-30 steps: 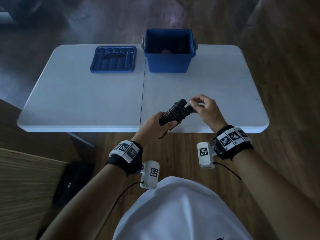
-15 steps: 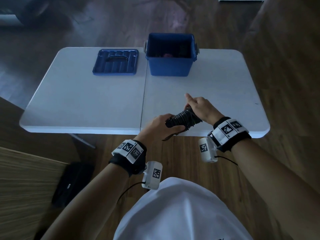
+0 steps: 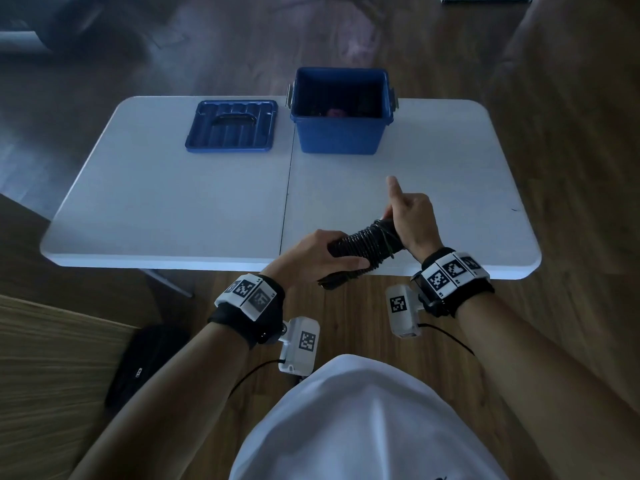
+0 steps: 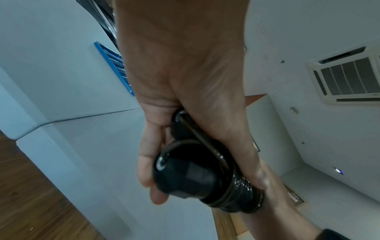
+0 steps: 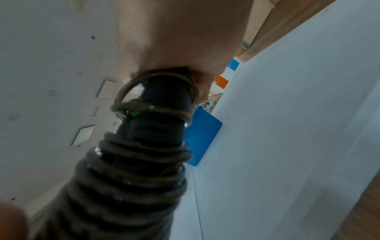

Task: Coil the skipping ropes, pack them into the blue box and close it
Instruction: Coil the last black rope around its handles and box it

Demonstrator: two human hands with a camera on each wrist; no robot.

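A black skipping rope (image 3: 367, 241) is wound in tight coils round its two black handles and hangs over the table's front edge. My left hand (image 3: 313, 259) grips the near end of the bundle (image 4: 197, 175), fingers curled under it. The far end (image 5: 164, 97) is held by my right hand (image 3: 410, 220), whose index finger points straight out. The open blue box (image 3: 341, 133) stands at the back of the table with something pinkish dimly visible inside. Its blue lid (image 3: 231, 127) lies flat to the left of it.
The white folding table (image 3: 173, 209) has a seam down its middle. A black bag (image 3: 145, 362) lies on the wooden floor under my left forearm. A wooden surface (image 3: 52, 375) fills the lower left.
The bundle and both hands have dropped nearer the table's front edge. My right hand has shifted from pinching the cord at the far end to gripping that end, index finger now extended.
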